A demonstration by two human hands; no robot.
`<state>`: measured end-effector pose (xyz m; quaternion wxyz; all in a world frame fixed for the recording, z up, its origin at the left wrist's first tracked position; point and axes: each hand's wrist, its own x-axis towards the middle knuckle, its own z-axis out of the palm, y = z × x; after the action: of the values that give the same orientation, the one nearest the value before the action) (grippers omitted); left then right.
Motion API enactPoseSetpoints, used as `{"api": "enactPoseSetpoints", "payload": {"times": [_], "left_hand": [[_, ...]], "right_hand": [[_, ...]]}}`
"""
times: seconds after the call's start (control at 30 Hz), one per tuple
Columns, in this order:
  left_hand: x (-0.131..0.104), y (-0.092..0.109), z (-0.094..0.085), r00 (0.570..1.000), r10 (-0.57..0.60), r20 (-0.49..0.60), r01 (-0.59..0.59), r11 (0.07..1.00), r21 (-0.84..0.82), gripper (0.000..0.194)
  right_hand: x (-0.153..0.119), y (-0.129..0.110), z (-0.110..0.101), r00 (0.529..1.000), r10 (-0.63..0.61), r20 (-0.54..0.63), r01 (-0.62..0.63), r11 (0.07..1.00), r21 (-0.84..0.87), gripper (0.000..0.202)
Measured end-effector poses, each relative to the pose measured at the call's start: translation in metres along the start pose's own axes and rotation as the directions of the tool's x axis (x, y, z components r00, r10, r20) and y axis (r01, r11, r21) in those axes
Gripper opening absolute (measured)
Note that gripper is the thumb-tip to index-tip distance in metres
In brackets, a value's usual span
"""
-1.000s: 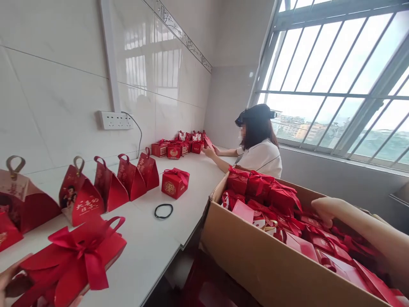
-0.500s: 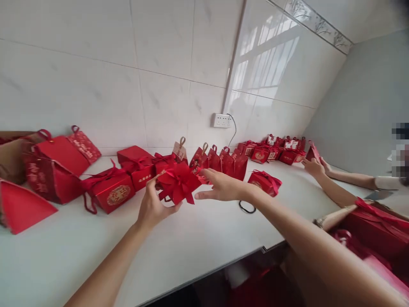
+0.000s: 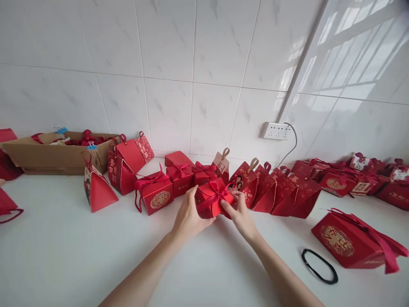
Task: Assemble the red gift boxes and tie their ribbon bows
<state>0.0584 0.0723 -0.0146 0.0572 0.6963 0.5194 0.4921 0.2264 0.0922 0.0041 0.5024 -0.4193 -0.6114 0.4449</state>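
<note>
A small red box tied with a red ribbon bow point(image 3: 214, 198) is held above the white table, in the middle of the view. My left hand point(image 3: 189, 215) grips it from the left side, thumb along its lower edge. The fingers of my right hand point(image 3: 239, 212) are closed on the ribbon and the box's right side. Just behind it stand ribboned red boxes point(image 3: 180, 177) and a pink tagged box point(image 3: 221, 163). A red box with a gold emblem point(image 3: 157, 194) is left of my left hand.
Handled red boxes point(image 3: 276, 192) stand in a row to the right. A large ribboned box point(image 3: 354, 243) and a black loop point(image 3: 319, 266) lie at front right. A cardboard box point(image 3: 60, 158) is at back left, a socket strip point(image 3: 277, 131) on the wall.
The view has swung left, and the co-worker's arms are out of it. My right hand, earlier apart from the box, has closed on its bow and side. The box's top now looks more closed.
</note>
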Motion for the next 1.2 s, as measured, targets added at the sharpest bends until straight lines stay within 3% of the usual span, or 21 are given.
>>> {"api": "enactPoseSetpoints", "payload": {"times": [0.13,0.23,0.33,0.47,0.57,0.73,0.87,0.97,1.07,1.13,1.2], "left_hand": [[0.003,-0.002,-0.011,0.984,-0.016,0.179,0.062,0.964,-0.257,0.106],[0.007,0.001,-0.018,0.978,-0.096,0.184,0.156,0.927,-0.342,0.072],[0.010,0.004,-0.019,0.982,-0.168,0.087,0.187,0.936,-0.299,0.049],[0.012,0.001,-0.016,0.947,-0.316,-0.056,0.277,0.893,-0.355,0.056],[0.013,-0.001,-0.018,0.923,-0.386,-0.003,0.365,0.875,-0.318,0.044],[0.018,0.001,-0.030,0.926,-0.347,0.150,0.376,0.888,-0.265,0.032],[0.024,0.002,-0.040,0.926,-0.366,0.096,0.376,0.858,-0.350,0.028],[0.033,-0.002,-0.052,0.890,-0.454,-0.049,0.346,0.741,-0.576,0.027],[0.044,-0.009,-0.067,0.791,-0.590,-0.165,0.166,0.466,-0.869,0.031],[0.049,-0.011,-0.076,0.727,-0.659,-0.194,0.022,0.305,-0.952,0.032],[0.052,-0.010,-0.082,0.685,-0.702,-0.194,-0.051,0.220,-0.974,0.029]], "right_hand": [[-0.007,-0.010,0.000,0.986,-0.168,-0.004,0.164,0.967,-0.194,0.040],[-0.011,-0.016,0.000,0.982,-0.184,0.042,0.188,0.942,-0.278,0.033],[-0.010,-0.016,-0.003,0.988,-0.145,0.059,0.155,0.945,-0.286,0.022],[-0.005,-0.006,-0.006,0.997,-0.061,0.043,0.069,0.973,-0.219,0.021],[-0.001,0.000,-0.008,1.000,0.006,0.005,-0.005,0.983,-0.182,0.018],[0.002,-0.008,-0.011,0.996,0.087,0.025,-0.082,0.984,-0.160,0.022],[0.003,-0.018,-0.018,0.991,0.134,0.016,-0.135,0.990,0.032,0.030],[0.009,-0.024,-0.032,0.981,0.148,-0.125,-0.122,0.973,0.197,0.028],[0.016,-0.028,-0.054,0.933,0.177,-0.314,-0.035,0.911,0.410,0.020],[0.019,-0.032,-0.067,0.901,0.202,-0.385,0.023,0.861,0.507,0.017],[0.019,-0.035,-0.075,0.888,0.197,-0.414,0.056,0.849,0.525,0.017]]}}
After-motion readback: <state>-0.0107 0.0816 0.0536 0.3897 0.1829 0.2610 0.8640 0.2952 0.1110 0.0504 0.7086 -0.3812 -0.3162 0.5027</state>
